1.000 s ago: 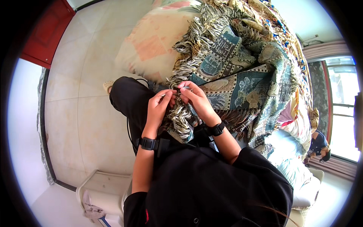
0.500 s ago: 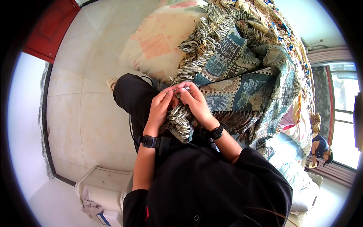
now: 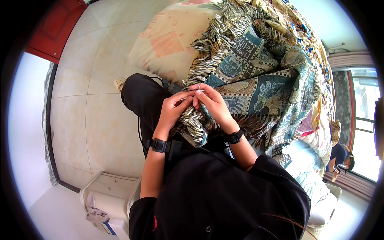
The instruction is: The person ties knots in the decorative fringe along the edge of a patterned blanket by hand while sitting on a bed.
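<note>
Blanket, woven in teal, grey and tan with figures and dotted borders, lies in loose folds over a heap of bedding in front of the person and to the right, and its near corner comes down to the lap. Along its left edge runs a thick black-and-cream fringe, which passes beneath both hands.

The two hands meet above this fringe, their fingertips touching or almost so. The right hand has thumb and forefinger pinched together on a thin white strand, a bit of which sticks up at the fingertips. The left hand is narrowed, its fingers reaching against those of the right; whether it grips the strand too cannot be told, as the fingers overlap. A black strap goes around the left wrist, and a similar one around the right.

Beyond the left hand is a pale pillow with peach squares, beside the fringe. The person's black trouser leg stretches out over the tiled floor. At lower left stands a cream cabinet with a greyish cloth on it. Far right, near a bright window, another person in dark clothes is partly visible.
</note>
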Tool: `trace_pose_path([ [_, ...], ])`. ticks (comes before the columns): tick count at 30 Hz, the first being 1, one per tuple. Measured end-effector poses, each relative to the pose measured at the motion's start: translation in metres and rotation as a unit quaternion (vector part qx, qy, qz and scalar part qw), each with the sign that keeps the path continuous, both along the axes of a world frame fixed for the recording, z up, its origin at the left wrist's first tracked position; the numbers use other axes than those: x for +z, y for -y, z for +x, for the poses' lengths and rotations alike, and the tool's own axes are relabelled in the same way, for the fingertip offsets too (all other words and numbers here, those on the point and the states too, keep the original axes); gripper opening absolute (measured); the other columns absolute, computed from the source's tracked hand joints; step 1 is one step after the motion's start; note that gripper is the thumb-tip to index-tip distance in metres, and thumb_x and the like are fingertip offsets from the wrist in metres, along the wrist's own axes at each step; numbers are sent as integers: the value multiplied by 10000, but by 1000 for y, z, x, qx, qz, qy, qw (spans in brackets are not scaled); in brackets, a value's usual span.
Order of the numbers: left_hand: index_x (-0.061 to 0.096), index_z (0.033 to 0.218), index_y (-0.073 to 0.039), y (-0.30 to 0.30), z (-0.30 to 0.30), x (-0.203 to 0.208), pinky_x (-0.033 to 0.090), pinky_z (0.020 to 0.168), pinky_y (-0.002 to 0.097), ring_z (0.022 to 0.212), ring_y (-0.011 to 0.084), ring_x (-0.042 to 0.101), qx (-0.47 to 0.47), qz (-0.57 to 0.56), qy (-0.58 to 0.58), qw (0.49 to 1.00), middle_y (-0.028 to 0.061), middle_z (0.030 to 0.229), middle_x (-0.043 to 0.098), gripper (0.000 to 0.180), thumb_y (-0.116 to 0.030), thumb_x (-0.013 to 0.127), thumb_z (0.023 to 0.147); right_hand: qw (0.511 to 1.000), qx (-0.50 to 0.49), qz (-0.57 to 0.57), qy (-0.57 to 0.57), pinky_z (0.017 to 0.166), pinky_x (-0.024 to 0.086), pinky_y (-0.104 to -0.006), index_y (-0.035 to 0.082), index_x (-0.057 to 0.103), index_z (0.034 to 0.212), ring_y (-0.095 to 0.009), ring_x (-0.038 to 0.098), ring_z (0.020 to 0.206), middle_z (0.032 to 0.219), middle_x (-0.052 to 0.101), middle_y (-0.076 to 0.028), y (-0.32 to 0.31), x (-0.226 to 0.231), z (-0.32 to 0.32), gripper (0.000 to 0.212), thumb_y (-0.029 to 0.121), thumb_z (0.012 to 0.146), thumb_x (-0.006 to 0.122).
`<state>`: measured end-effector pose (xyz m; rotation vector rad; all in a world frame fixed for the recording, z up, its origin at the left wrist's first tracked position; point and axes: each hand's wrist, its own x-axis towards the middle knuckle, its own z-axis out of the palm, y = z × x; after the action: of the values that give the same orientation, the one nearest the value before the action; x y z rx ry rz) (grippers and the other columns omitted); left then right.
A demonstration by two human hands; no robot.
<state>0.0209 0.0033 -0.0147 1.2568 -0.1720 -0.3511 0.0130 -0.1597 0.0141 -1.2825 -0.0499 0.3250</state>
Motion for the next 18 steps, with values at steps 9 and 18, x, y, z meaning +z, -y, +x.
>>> trace_pose_path([
  [9, 630, 1120, 13, -3, -2, -9, 461, 747, 205, 819, 65, 588, -9, -10, -26, 1000, 24, 972, 647, 248, -26, 602, 877, 997, -28, 37, -59, 660, 444, -247, -8, 520, 1161, -121, 559, 693, 746, 589, -58, -3, 8, -1, 326, 250, 1004, 398],
  [18, 640, 1079, -4, -2, 0, -12, 371, 636, 158, 722, 21, 486, 31, -100, -87, 991, -19, 868, 620, 214, -106, 612, 893, 998, -50, -46, -16, 583, 394, -226, 26, 551, 1148, -74, 469, 607, 650, 505, 5, 4, 2, 2, 235, 138, 948, 496],
])
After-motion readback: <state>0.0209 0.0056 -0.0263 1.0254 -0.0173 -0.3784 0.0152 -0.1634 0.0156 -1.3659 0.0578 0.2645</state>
